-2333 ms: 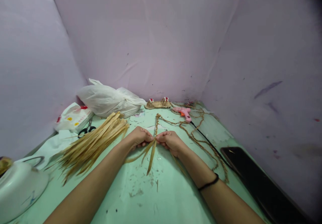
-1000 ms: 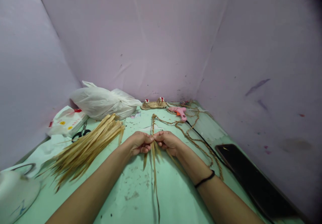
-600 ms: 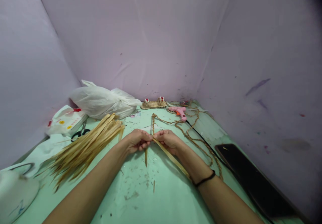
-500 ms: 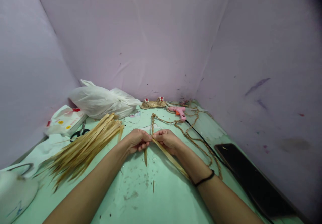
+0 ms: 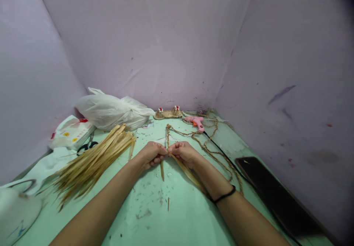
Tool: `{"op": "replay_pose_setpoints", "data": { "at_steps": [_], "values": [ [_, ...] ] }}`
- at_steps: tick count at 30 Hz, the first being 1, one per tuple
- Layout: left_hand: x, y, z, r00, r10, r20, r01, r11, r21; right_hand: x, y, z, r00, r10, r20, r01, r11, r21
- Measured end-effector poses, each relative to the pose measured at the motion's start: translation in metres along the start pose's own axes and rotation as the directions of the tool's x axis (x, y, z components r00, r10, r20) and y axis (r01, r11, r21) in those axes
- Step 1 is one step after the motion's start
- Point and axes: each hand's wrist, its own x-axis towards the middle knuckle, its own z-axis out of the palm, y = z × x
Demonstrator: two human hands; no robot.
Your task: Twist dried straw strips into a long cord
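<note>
Left hand (image 5: 153, 154) and right hand (image 5: 183, 154), fingers closed, pinch slim brown braided-fibre cord (image 5: 167, 137), presumably keeping it tight

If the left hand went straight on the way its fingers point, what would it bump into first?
Most likely the right hand: its fingertips face those of the left hand at the near end of the braided cord, though whether they touch is unclear.

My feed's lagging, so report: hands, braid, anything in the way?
Left hand, right hand: both pinching the braid, close together. Long strip angling down rightward, short strip below left hand. Nothing seen blocking either hand; pink glue gun beyond, apart.
</note>
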Motion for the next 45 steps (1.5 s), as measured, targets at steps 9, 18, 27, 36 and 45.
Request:
{"op": "replay_pose_setpoints", "data": {
  "at_steps": [9, 18, 27, 36, 45],
  "values": [
    [0.001, 0.000, 0.008, 0.994, -0.040, -0.102, 0.039, 0.999, -0.010, 0.007, 0.007, 0.003, 0.978, -0.155, -0.137, 0.110, 0.951, -0.290],
    [-0.003, 0.003, 0.016, 0.976, -0.045, -0.214, 0.045, 0.999, -0.005, -0.010, -0.011, 0.005, 0.945, -0.231, -0.231, -0.010, 0.687, -0.727],
    [-0.004, 0.002, 0.005, 0.996, -0.066, -0.057, 0.057, 0.989, -0.140, -0.030, -0.016, 0.033, 0.908, -0.341, -0.241, -0.018, 0.544, -0.839],
    [-0.003, -0.001, -0.003, 0.999, 0.031, -0.021, -0.033, 0.998, -0.062, -0.037, -0.021, 0.019, 0.918, -0.392, -0.064, 0.194, 0.584, -0.788],
    [-0.001, 0.000, -0.011, 0.999, 0.014, 0.047, -0.015, 1.000, 0.014, -0.009, -0.011, 0.010, 0.987, -0.019, -0.158, -0.005, 0.989, -0.150]
  ]
}}
